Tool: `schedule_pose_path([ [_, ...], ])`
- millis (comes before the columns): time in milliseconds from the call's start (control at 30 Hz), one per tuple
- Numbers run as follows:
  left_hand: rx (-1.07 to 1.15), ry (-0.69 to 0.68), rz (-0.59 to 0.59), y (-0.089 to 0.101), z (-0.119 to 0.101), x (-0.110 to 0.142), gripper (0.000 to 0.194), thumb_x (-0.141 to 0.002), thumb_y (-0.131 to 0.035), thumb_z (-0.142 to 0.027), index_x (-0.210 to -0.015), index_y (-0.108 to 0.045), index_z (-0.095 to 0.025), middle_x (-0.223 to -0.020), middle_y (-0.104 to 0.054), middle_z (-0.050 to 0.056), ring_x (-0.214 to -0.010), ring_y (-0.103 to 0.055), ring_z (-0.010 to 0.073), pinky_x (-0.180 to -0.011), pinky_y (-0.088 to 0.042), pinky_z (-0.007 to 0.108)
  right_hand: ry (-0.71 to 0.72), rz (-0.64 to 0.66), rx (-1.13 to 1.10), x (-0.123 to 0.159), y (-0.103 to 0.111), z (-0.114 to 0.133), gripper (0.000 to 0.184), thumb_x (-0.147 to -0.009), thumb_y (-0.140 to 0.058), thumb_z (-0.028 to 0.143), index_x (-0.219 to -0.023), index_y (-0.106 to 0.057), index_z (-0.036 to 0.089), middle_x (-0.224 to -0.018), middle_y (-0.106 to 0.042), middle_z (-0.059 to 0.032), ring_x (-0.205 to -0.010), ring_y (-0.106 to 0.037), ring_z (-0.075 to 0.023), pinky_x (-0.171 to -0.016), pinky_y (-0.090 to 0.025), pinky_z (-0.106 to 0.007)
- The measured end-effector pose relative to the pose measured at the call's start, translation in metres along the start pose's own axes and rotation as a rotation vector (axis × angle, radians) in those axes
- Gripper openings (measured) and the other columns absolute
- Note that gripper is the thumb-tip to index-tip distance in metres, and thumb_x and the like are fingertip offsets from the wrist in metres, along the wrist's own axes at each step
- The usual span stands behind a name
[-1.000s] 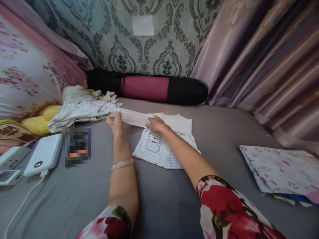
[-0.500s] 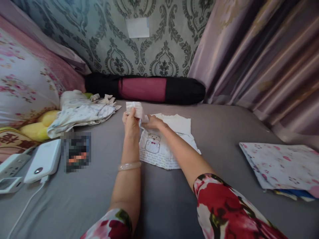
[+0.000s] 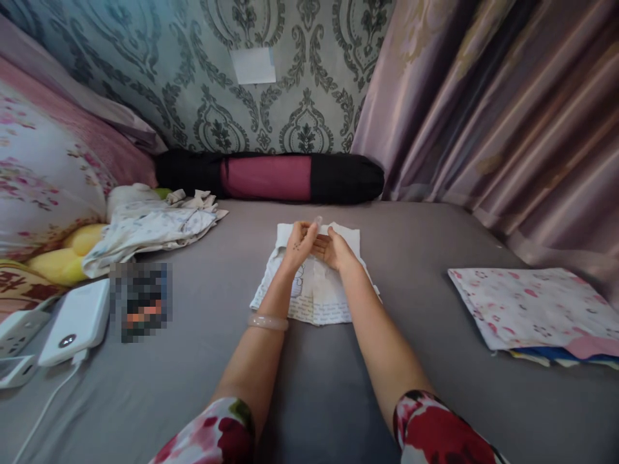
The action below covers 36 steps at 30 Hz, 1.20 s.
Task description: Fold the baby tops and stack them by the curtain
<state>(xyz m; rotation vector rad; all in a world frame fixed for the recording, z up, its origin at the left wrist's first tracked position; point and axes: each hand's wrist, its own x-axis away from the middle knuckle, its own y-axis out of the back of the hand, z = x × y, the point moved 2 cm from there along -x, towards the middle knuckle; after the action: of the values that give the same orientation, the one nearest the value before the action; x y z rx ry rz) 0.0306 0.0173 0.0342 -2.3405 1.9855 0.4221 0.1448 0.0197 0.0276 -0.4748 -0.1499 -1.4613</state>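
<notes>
A small white shirt point(image 3: 330, 291) with a printed bear and rows of lettering lies on the grey sheet in front of me. Its left and right sides are folded up towards the top. Over its upper middle, my left hand point(image 3: 300, 246) is open, thumb stretched out. My right hand point(image 3: 334, 250) faces it with the palm partly showing and the fingers apart. The fingers of both hands come close together or overlap, and I see no cloth in them. Part of the bear print is hidden behind my left hand.
Folded pink-and-white printed cloth point(image 3: 536, 309) lies at the right. At the left are a crumpled light garment point(image 3: 149, 225), a white power bank point(image 3: 77, 325) with a cable, a power strip point(image 3: 24, 328) and a blurred item point(image 3: 140, 299). A black-and-maroon roll bag point(image 3: 265, 177) lies along the wall.
My left hand has let go of the raised white cloth, and that side now lies on the shirt. Both hands have come together over its middle. The view has shifted slightly right.
</notes>
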Motion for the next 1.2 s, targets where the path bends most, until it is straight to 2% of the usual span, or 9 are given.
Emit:
schedule_pose_path([
  [100,-0.110,-0.001,0.042,0.005,0.003,-0.001,0.031,-0.096,-0.041,-0.045,-0.105,-0.056,-0.019,-0.104,-0.069,0.010,-0.103,-0.064,0.0216,-0.091,-0.047,0.035,0.015,0.009,-0.014,-0.002,0.001,-0.001,0.066,-0.101,-0.006,0.052,-0.120,-0.056,0.012,-0.104,-0.070,-0.0162,-0.096,-0.069,-0.0226,-0.080,-0.057,-0.037],
  [233,-0.354,0.039,-0.025,0.028,0.013,-0.007,0.028,-0.096,-0.038,-0.028,-0.117,-0.055,-0.020,-0.117,-0.068,0.012,-0.116,-0.060,0.0231,-0.100,-0.043,0.039,-0.003,-0.055,-0.127,-0.006,0.001,-0.002,0.051,-0.101,-0.025,0.050,-0.120,-0.056,0.014,-0.104,-0.071,-0.0131,-0.092,-0.069,-0.0199,-0.077,-0.058,-0.034],
  [333,-0.521,0.078,0.011,0.040,0.026,-0.007,0.039,-0.091,-0.039,-0.015,-0.127,-0.051,-0.020,-0.121,-0.067,0.012,-0.118,-0.060,0.0240,-0.102,-0.043,0.042,0.011,-0.181,-0.189,-0.009,0.004,-0.005,0.029,-0.095,-0.049,0.036,-0.110,-0.060,0.013,-0.088,-0.072,-0.0088,-0.079,-0.069,-0.0183,-0.072,-0.060,-0.033],
  [433,-0.671,0.059,0.072,0.042,0.038,-0.005,0.050,-0.086,-0.040,-0.007,-0.134,-0.048,-0.018,-0.127,-0.064,0.016,-0.120,-0.059,0.0274,-0.108,-0.035,0.049,0.062,-0.254,-0.154,-0.011,0.008,-0.007,0.015,-0.084,-0.058,0.018,-0.097,-0.064,0.012,-0.074,-0.070,-0.0043,-0.070,-0.067,-0.0172,-0.068,-0.060,-0.031],
  [567,-0.783,-0.023,0.115,0.039,0.048,-0.001,0.054,-0.084,-0.039,-0.002,-0.138,-0.043,-0.012,-0.137,-0.055,0.023,-0.127,-0.053,0.0316,-0.114,-0.022,0.056,0.156,-0.325,-0.005,-0.015,0.016,-0.010,0.021,-0.073,-0.055,0.007,-0.089,-0.068,0.013,-0.077,-0.071,-0.0033,-0.069,-0.068,-0.0168,-0.066,-0.058,-0.028],
  [733,-0.828,-0.049,0.137,0.039,0.052,0.001,0.048,-0.090,-0.039,-0.010,-0.138,-0.042,-0.013,-0.142,-0.050,0.023,-0.133,-0.047,0.0298,-0.115,-0.020,0.056,0.223,-0.416,0.370,-0.017,0.030,-0.011,0.026,-0.080,-0.052,0.017,-0.099,-0.069,0.014,-0.088,-0.073,-0.0076,-0.075,-0.070,-0.0201,-0.068,-0.056,-0.029],
  [867,-0.861,-0.025,0.157,0.039,0.052,0.002,0.050,-0.093,-0.035,-0.013,-0.142,-0.039,-0.016,-0.147,-0.046,0.020,-0.140,-0.039,0.0268,-0.116,-0.019,0.057,0.243,-0.496,0.858,-0.008,0.034,-0.004,0.026,-0.087,-0.050,0.024,-0.102,-0.069,0.016,-0.100,-0.072,-0.0122,-0.100,-0.067,-0.0264,-0.086,-0.051,-0.033],
  [933,-0.882,-0.026,0.162,0.039,0.052,0.002,0.050,-0.093,-0.034,-0.015,-0.143,-0.038,-0.017,-0.148,-0.044,0.019,-0.141,-0.038,0.0260,-0.116,-0.019,0.057,0.239,-0.521,1.002,-0.002,0.032,-0.001,0.027,-0.090,-0.048,0.025,-0.107,-0.068,0.017,-0.109,-0.070,-0.0138,-0.110,-0.063,-0.0280,-0.092,-0.047,-0.035],
  [1200,-0.935,-0.021,0.192,0.039,0.040,0.005,0.050,-0.095,-0.030,-0.014,-0.144,-0.035,-0.015,-0.151,-0.042,0.017,-0.143,-0.034,0.0250,-0.117,-0.016,0.057,0.218,-0.559,1.147,0.011,0.028,0.001,0.032,-0.094,-0.046,0.022,-0.124,-0.055,0.013,-0.114,-0.066,-0.0171,-0.108,-0.062,-0.0281,-0.090,-0.045,-0.036],
])
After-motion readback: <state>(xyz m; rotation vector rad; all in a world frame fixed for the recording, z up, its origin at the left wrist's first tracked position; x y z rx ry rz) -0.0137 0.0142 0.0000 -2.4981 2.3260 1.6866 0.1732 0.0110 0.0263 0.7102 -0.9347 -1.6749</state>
